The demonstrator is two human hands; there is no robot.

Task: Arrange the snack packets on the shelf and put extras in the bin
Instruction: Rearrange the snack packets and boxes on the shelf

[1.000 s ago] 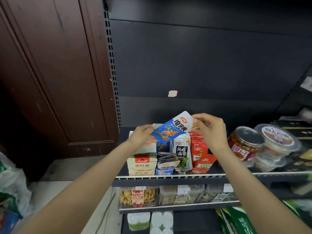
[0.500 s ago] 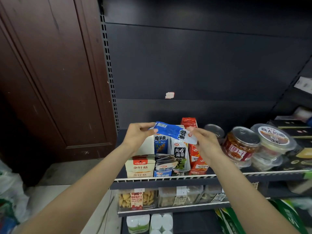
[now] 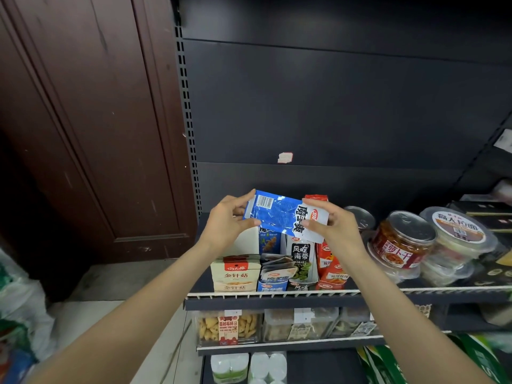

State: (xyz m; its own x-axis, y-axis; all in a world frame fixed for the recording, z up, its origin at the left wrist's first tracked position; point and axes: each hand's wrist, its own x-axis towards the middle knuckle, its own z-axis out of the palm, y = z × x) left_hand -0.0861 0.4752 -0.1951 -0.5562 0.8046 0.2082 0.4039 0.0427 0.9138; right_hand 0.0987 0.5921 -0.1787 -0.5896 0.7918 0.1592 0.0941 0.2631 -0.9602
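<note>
Blue snack packet (image 3: 282, 217) held flat in the air over the front-left part of the top shelf (image 3: 304, 294), above the open display boxes, barcode side up. Left hand (image 3: 225, 220) pinches its left end, right hand (image 3: 329, 225) its right end; both grips closed on the film, thumbs under, fingers on top. Judging by the crinkled foil: light, thin, floppy, slick surface, so it sags if held by one corner. Best held by the sealed end seams, not the belly. Matching blue box (image 3: 273, 268) sits directly below, between the beige box (image 3: 235, 274) and kelp box (image 3: 302, 261).
</note>
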